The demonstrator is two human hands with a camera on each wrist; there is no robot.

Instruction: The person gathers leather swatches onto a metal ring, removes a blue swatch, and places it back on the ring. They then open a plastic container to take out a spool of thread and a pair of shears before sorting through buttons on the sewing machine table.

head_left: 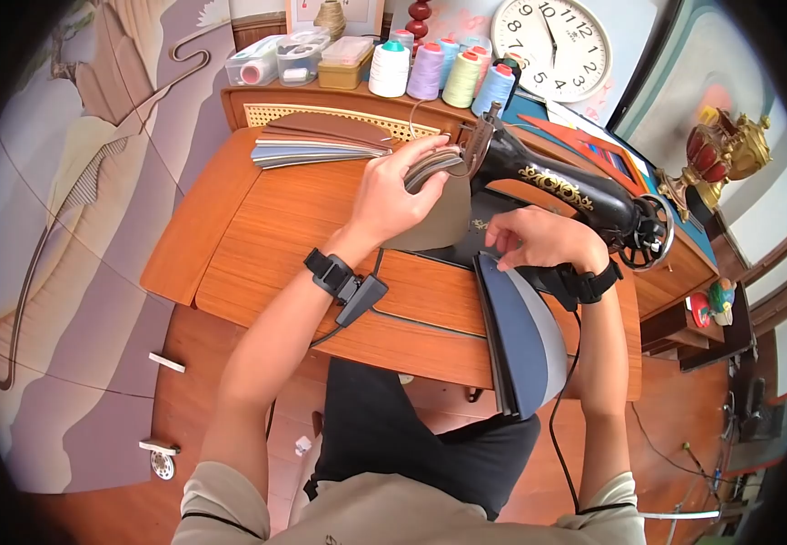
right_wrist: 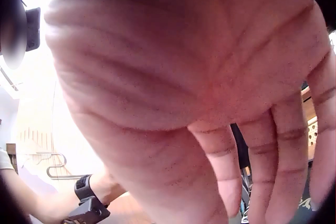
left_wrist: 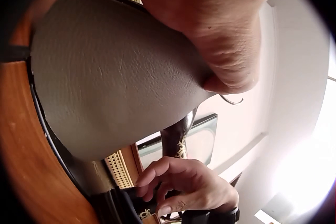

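Observation:
My left hand [head_left: 389,198] grips the tops of several grey-brown leather-like pieces [head_left: 439,218] beside the head of a black sewing machine [head_left: 539,168]. In the left wrist view, the wide curved face of one piece [left_wrist: 115,71] hangs below the thumb, which presses its narrow end. My right hand [head_left: 552,238] hovers with loosely bent fingers at the upper end of a stack of dark blue and grey pieces [head_left: 525,336]. That stack lies over the table's front edge. Nothing shows between the right fingers in the right wrist view, where the palm [right_wrist: 184,66] fills most of the picture.
A fanned stack of brown, white and blue pieces [head_left: 321,143] lies at the table's back left. Thread spools [head_left: 425,73] and plastic boxes [head_left: 298,59] line the shelf behind, near a round clock [head_left: 552,45]. The machine's handwheel [head_left: 652,232] stands at the right.

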